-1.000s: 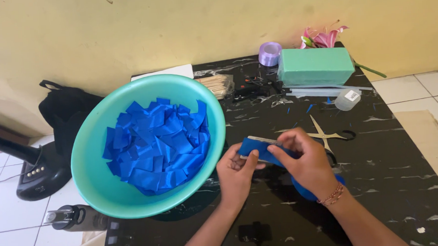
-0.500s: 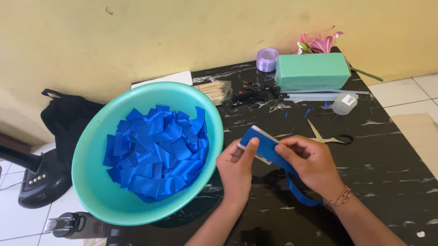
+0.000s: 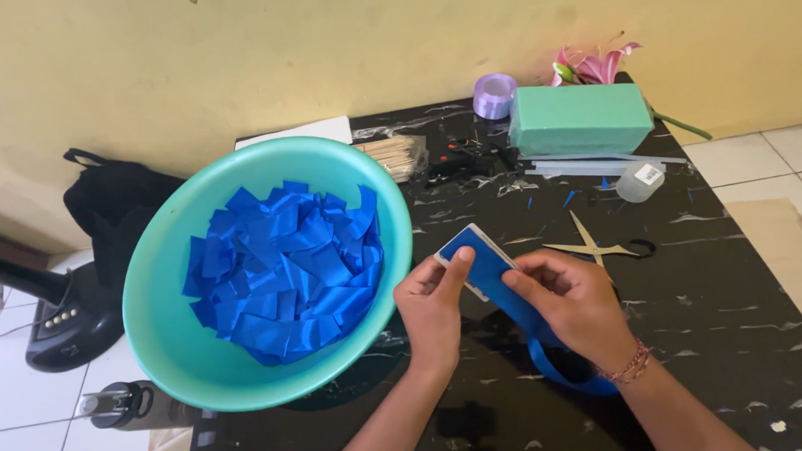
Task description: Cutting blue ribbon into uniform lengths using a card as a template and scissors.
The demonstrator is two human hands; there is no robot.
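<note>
My left hand (image 3: 433, 308) pinches the near edge of a small white card (image 3: 475, 259) wrapped in blue ribbon (image 3: 551, 359). My right hand (image 3: 574, 305) holds the ribbon against the card's right side; the ribbon trails down in a loop past my right wrist. Both hands are over the black marbled table (image 3: 748, 328), just right of a teal bowl (image 3: 163, 344) filled with several cut blue ribbon pieces (image 3: 286, 271).
Open scissors (image 3: 600, 244) lie just beyond my right hand. At the back stand a green foam block (image 3: 580, 118), a purple ribbon roll (image 3: 494, 95), pink flowers (image 3: 597, 64), a clear tape roll (image 3: 641, 181) and wooden sticks (image 3: 396, 153). A black bag (image 3: 112, 206) and a fan base (image 3: 67, 321) sit on the floor at left.
The card has tilted and shifted slightly left between my hands as the ribbon is drawn over it. The view has drifted a little.
</note>
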